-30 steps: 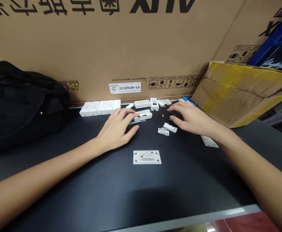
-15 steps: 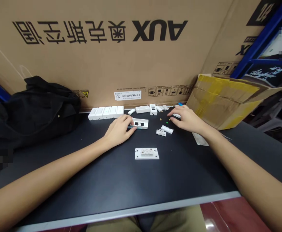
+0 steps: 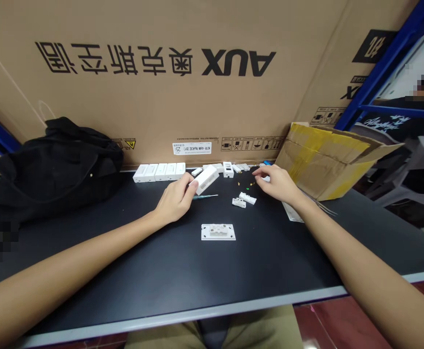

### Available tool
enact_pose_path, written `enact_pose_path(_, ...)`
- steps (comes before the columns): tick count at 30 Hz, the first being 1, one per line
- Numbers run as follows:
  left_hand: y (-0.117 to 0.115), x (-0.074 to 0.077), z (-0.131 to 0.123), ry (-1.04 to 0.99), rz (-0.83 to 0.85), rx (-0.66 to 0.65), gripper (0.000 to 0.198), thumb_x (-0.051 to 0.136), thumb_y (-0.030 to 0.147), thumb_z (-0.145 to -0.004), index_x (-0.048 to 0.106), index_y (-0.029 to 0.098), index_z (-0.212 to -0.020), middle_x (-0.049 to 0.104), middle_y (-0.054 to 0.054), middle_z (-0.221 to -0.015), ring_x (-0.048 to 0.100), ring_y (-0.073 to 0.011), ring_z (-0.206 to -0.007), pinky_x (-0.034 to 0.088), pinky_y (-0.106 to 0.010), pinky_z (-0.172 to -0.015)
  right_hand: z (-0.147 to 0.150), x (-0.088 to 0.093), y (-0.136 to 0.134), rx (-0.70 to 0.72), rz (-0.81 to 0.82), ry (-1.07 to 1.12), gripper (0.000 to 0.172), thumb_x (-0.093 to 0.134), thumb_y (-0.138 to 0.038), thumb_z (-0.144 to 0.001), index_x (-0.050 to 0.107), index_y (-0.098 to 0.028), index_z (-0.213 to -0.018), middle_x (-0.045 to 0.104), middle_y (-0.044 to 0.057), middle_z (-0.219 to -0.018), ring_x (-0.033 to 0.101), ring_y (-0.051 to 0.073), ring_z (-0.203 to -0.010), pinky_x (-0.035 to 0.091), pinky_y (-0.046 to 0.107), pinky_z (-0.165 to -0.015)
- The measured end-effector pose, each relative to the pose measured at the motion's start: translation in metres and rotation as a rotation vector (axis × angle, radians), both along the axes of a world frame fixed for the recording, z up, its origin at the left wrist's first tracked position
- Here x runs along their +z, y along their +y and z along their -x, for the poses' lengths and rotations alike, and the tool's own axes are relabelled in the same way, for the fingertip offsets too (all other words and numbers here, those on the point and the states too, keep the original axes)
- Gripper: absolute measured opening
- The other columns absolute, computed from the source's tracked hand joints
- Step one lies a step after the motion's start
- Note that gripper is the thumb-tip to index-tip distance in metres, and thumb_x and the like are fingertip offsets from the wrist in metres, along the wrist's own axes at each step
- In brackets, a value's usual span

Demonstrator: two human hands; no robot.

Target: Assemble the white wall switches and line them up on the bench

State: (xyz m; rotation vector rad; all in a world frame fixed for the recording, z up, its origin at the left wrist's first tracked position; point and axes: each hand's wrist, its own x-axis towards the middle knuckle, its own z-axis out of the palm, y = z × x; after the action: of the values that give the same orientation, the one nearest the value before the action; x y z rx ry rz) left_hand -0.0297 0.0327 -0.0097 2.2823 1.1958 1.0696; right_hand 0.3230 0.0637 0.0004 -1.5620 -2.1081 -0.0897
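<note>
My left hand [image 3: 175, 199] grips a white rectangular plastic housing [image 3: 207, 180] by its left end, between thumb and fingers, tilted above the table. A thin teal-handled tool [image 3: 205, 197] lies under it. My right hand [image 3: 278, 183] hovers at the back right, thumb and forefinger apart, over a white part that is mostly hidden. Tiny brass bits [image 3: 251, 184] and a green bit [image 3: 247, 188] lie just left of its fingertips. Two small white inserts [image 3: 247, 198] rest nearby. Closer to me lies a white plate [image 3: 218, 236] with a raised insert on it.
A row of white housings [image 3: 159, 172] stands at the back left, beside a black bag [image 3: 55, 169]. More white pieces [image 3: 228, 169] line the back against a large cardboard box [image 3: 154, 106]. An opened carton [image 3: 317, 160] with yellow tape stands at right. The table's front edge [image 3: 183, 317] is near me.
My left hand has lifted the white housing off the table and tilted it, uncovering the thin tool. My right hand stays near the same parts. The camera view has shifted slightly.
</note>
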Motion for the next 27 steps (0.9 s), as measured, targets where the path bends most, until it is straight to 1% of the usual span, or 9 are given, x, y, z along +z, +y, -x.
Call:
enact_pose_path(3, -0.007, 0.001, -0.001, -0.12, 0.125, -0.109, 0.043, 0.028, 0.046, -0.111, 0.047, 0.022, -0.08, 0.057, 0.0, -0.07, 0.054, -0.017, -0.065, 0.044, -0.031, -0.069, 0.002, 0.001, -0.001, 0.014, 0.002, 0.018, 0.026, 0.054, -0.028, -0.087, 0.076, -0.021, -0.098, 0.08, 0.009, -0.099, 0.07, 0.032, -0.099, 0.053, 0.05, -0.09)
enact_pose_path(5, -0.01, 0.001, -0.003, -0.178, 0.217, -0.184, 0.047, 0.027, 0.047, -0.111, 0.048, 0.022, -0.078, 0.059, 0.0, -0.068, 0.054, -0.0154, -0.061, 0.044, -0.03, -0.065, 0.006, 0.004, -0.005, 0.065, 0.026, 0.024, 0.025, 0.054, -0.029, -0.088, 0.075, -0.021, -0.097, 0.079, 0.008, -0.096, 0.071, 0.029, -0.094, 0.053, 0.047, -0.088)
enact_pose_path(8, -0.012, -0.001, -0.005, -0.247, 0.335, -0.268, 0.051, 0.025, 0.051, -0.112, 0.05, 0.022, -0.078, 0.064, 0.0, -0.065, 0.057, -0.0145, -0.057, 0.046, -0.029, -0.066, 0.016, 0.013, -0.014, 0.211, 0.09, 0.029, 0.027, 0.055, -0.036, -0.092, 0.076, -0.02, -0.1, 0.079, 0.008, -0.097, 0.071, 0.026, -0.09, 0.054, 0.042, -0.085)
enact_pose_path(10, -0.011, -0.002, -0.006, -0.282, 0.386, -0.299, 0.056, 0.022, 0.056, -0.113, 0.05, 0.022, -0.078, 0.066, 0.0, -0.062, 0.063, -0.0158, -0.061, 0.048, -0.03, -0.072, 0.025, 0.02, -0.021, 0.33, 0.141, 0.021, 0.033, 0.059, -0.045, -0.094, 0.076, -0.02, -0.105, 0.078, 0.009, -0.103, 0.07, 0.024, -0.094, 0.054, 0.04, -0.088)
enact_pose_path(12, -0.011, -0.002, -0.005, -0.319, 0.432, -0.318, 0.059, 0.02, 0.061, -0.112, 0.048, 0.023, -0.077, 0.067, -0.001, -0.06, 0.069, -0.0178, -0.069, 0.05, -0.03, -0.078, 0.033, 0.027, -0.026, 0.428, 0.186, -0.004, 0.036, 0.067, -0.053, -0.091, 0.078, -0.021, -0.105, 0.076, 0.008, -0.104, 0.068, 0.025, -0.098, 0.052, 0.04, -0.091)
enact_pose_path(15, -0.01, -0.002, -0.005, -0.387, 0.507, -0.341, 0.057, 0.027, 0.067, -0.11, 0.049, 0.023, -0.082, 0.068, 0.0, -0.062, 0.07, -0.0184, -0.071, 0.051, -0.031, -0.08, 0.041, 0.03, -0.03, 0.483, 0.205, -0.077, 0.036, 0.075, -0.055, -0.086, 0.08, -0.023, -0.101, 0.072, 0.009, -0.101, 0.063, 0.028, -0.099, 0.047, 0.044, -0.091)
enact_pose_path(21, -0.017, 0.003, -0.008, -0.425, 0.608, -0.362, 0.053, 0.04, 0.068, -0.108, 0.054, 0.021, -0.087, 0.072, 0.0, -0.07, 0.067, -0.0148, -0.064, 0.052, -0.028, -0.075, 0.041, 0.025, -0.032, 0.517, 0.286, -0.176, 0.026, 0.072, -0.05, -0.092, 0.078, -0.024, -0.094, 0.067, 0.007, -0.097, 0.056, 0.027, -0.098, 0.04, 0.043, -0.087)
enact_pose_path(24, -0.024, 0.004, -0.012, -0.475, 0.742, -0.391, 0.055, 0.045, 0.072, -0.105, 0.056, 0.02, -0.091, 0.075, -0.002, -0.076, 0.072, -0.0165, -0.07, 0.056, -0.029, -0.076, 0.04, 0.029, -0.037, 0.534, 0.374, -0.176, 0.024, 0.076, -0.048, -0.09, 0.075, -0.025, -0.091, 0.067, 0.006, -0.096, 0.056, 0.027, -0.096, 0.038, 0.043, -0.088)
enact_pose_path(27, -0.028, 0.005, -0.016, -0.498, 0.847, -0.329, 0.056, 0.056, 0.074, -0.099, 0.059, 0.018, -0.092, 0.076, -0.004, -0.092, 0.074, -0.0164, -0.083, 0.058, -0.027, -0.079, 0.038, 0.038, -0.039, 0.559, 0.472, -0.156, 0.029, 0.077, -0.053, -0.087, 0.074, -0.025, -0.096, 0.068, 0.004, -0.097, 0.058, 0.026, -0.097, 0.039, 0.043, -0.09)
